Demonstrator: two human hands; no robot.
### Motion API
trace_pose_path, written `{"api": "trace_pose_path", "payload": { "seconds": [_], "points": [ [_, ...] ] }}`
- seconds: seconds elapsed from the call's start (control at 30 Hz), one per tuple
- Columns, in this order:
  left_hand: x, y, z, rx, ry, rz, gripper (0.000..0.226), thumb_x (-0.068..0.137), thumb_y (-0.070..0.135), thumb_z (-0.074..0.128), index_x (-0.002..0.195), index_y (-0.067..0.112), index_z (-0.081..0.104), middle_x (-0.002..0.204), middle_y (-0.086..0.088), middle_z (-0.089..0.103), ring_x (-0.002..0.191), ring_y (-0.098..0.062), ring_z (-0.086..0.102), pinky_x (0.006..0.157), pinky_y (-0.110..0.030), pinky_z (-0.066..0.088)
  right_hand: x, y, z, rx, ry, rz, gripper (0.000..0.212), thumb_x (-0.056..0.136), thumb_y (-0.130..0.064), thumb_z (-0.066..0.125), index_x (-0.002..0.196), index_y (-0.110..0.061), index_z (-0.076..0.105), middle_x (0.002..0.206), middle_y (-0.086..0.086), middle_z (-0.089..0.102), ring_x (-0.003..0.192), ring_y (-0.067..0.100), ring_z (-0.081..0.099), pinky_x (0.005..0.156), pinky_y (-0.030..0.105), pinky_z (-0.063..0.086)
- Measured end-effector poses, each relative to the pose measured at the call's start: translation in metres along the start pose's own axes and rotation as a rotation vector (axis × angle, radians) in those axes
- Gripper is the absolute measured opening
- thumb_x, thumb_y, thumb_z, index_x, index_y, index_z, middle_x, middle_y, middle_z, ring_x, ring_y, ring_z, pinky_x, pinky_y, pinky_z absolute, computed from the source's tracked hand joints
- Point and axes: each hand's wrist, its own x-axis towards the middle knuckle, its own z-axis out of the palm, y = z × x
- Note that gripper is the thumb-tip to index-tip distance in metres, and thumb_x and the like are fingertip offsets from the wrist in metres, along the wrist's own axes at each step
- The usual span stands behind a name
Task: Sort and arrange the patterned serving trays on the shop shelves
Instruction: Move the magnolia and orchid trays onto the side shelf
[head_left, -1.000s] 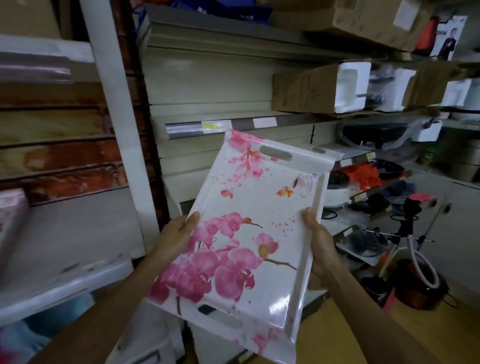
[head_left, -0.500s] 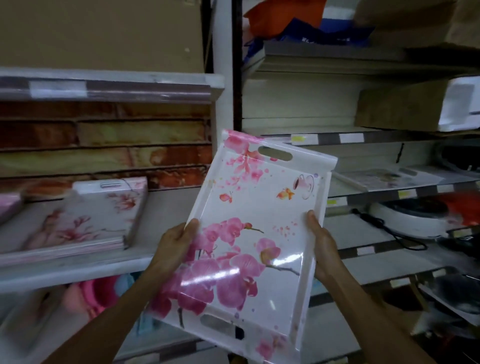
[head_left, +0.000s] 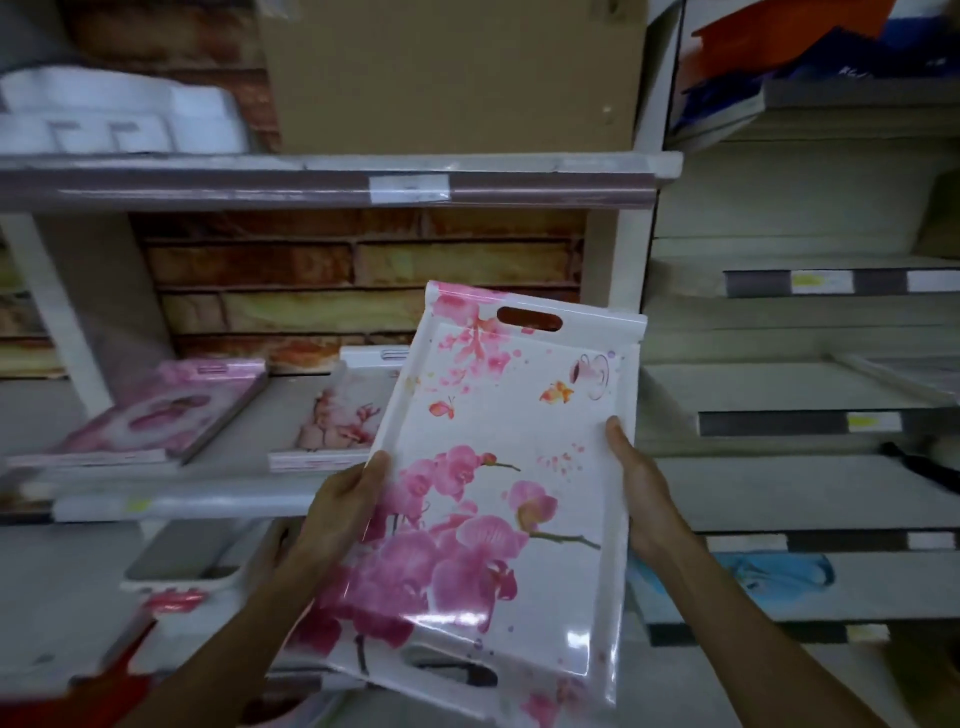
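Currently: orchid tray (head_left: 498, 467), wrapped, tilted face-up before the shelf (head_left: 171, 499). Left hand (head_left: 345, 501) and right hand (head_left: 636, 493) clasp its long edges, likely for matching with the shelved trays (head_left: 332, 421).

You face white shelving (head_left: 332, 182) backed by brick-pattern wall (head_left: 363, 270); a cardboard box (head_left: 447, 73) sits at 12 o'clock, grey shelves (head_left: 810, 426) at 3 o'clock; lighting dim.
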Motion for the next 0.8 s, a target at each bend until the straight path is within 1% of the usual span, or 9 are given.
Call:
{"api": "trace_pose_path", "payload": {
  "seconds": [0.03,0.1,0.17,0.3,0.33,0.5,0.57,0.7,0.8],
  "points": [
    [-0.001,-0.006,-0.013,-0.013,-0.006,-0.005,0.057,0.094,0.056,0.042,0.071,0.013,0.071,0.057,-0.003,0.065,0.055,-0.015,0.056,0.057,-0.029,0.046,0.001,0.005,0.013,-0.012,0.002,0.000,0.047,0.091,-0.053,0.053,0.118,-0.017,0.066,0.108,0.008,0.074,0.098,0.027,0.072,0.084,0.042,0.057],
    [-0.003,-0.016,-0.034,-0.051,-0.011,-0.015,0.060,0.093,0.058,0.043,0.074,0.009,0.072,0.055,-0.003,0.062,0.052,-0.014,0.054,0.053,-0.029,0.045,0.001,0.017,0.036,-0.027,-0.008,0.010,0.049,0.091,-0.054,0.052,0.120,-0.017,0.066,0.110,0.007,0.074,0.101,0.027,0.071,0.088,0.043,0.056],
    [-0.001,-0.024,-0.053,-0.102,0.031,-0.042,0.061,0.093,0.055,0.046,0.079,0.001,0.070,0.056,-0.005,0.059,0.051,-0.016,0.050,0.050,-0.028,0.043,0.001,0.029,0.055,-0.034,-0.028,0.018,0.048,0.092,-0.052,0.050,0.123,-0.018,0.064,0.114,0.006,0.073,0.104,0.025,0.070,0.088,0.042,0.055],
    [0.008,-0.035,-0.079,-0.126,0.030,-0.067,0.063,0.092,0.056,0.046,0.081,-0.001,0.071,0.058,-0.009,0.058,0.051,-0.017,0.049,0.051,-0.028,0.043,0.000,0.043,0.086,-0.051,-0.035,-0.005,0.034,0.096,-0.044,0.049,0.116,-0.020,0.065,0.105,0.001,0.075,0.093,0.019,0.073,0.068,0.031,0.059],
    [0.011,-0.037,-0.084,-0.128,0.034,-0.075,0.064,0.093,0.055,0.045,0.081,-0.003,0.070,0.058,-0.010,0.057,0.051,-0.018,0.048,0.052,-0.029,0.041,0.002,0.045,0.092,-0.069,-0.031,-0.017,0.031,0.097,-0.042,0.050,0.114,-0.021,0.065,0.104,0.001,0.076,0.092,0.019,0.073,0.067,0.030,0.059],
    [0.041,-0.040,-0.102,-0.198,0.057,-0.102,0.059,0.096,0.052,0.041,0.081,0.002,0.068,0.059,-0.008,0.053,0.053,-0.018,0.046,0.052,-0.028,0.039,0.025,0.052,0.120,-0.192,0.018,-0.129,0.020,0.097,-0.032,0.054,0.115,-0.023,0.060,0.114,0.000,0.070,0.100,0.021,0.069,0.085,0.039,0.056],
    [0.056,-0.041,-0.105,-0.218,0.046,-0.108,0.058,0.097,0.052,0.040,0.087,0.001,0.067,0.063,-0.008,0.053,0.054,-0.018,0.045,0.053,-0.028,0.040,0.039,0.051,0.128,-0.267,0.023,-0.168,0.021,0.097,-0.027,0.055,0.118,-0.026,0.057,0.113,-0.002,0.069,0.100,0.019,0.068,0.085,0.040,0.057],
    [0.097,-0.041,-0.108,-0.191,0.064,-0.093,0.055,0.098,0.048,0.042,0.094,0.000,0.068,0.070,-0.014,0.058,0.056,-0.019,0.048,0.052,-0.027,0.042,0.076,0.046,0.141,-0.356,0.020,-0.214,0.030,0.097,-0.017,0.053,0.127,-0.021,0.052,0.111,-0.002,0.067,0.098,0.020,0.067,0.081,0.039,0.057],
    [0.132,-0.037,-0.108,-0.141,0.018,-0.058,0.038,0.099,0.034,0.047,0.104,-0.001,0.062,0.070,-0.009,0.056,0.055,-0.014,0.047,0.047,-0.025,0.042,0.108,0.040,0.151,-0.386,0.033,-0.232,0.031,0.097,-0.013,0.054,0.127,-0.018,0.053,0.108,-0.001,0.067,0.096,0.019,0.067,0.077,0.034,0.057]
  ]
}}
